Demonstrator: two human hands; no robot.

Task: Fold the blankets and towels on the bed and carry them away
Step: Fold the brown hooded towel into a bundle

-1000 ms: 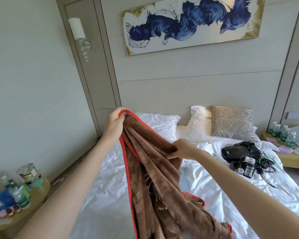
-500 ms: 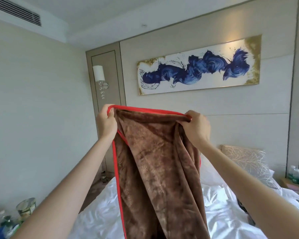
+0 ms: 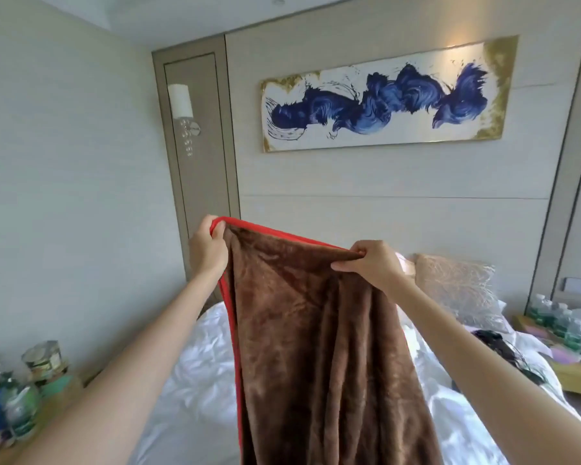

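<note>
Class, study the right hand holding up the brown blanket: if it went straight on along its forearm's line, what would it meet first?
Apart from the blanket that the right hand pinches, the way looks free: open air above the bed, then probably the wall panel, though depth is unclear.

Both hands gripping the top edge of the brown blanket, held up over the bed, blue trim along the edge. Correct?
Not quite: the trim is red, not blue. The head view shows the left hand and right hand each with a grip on the top edge of the brown blanket, held up over the bed, with red trim along the edge.
</note>
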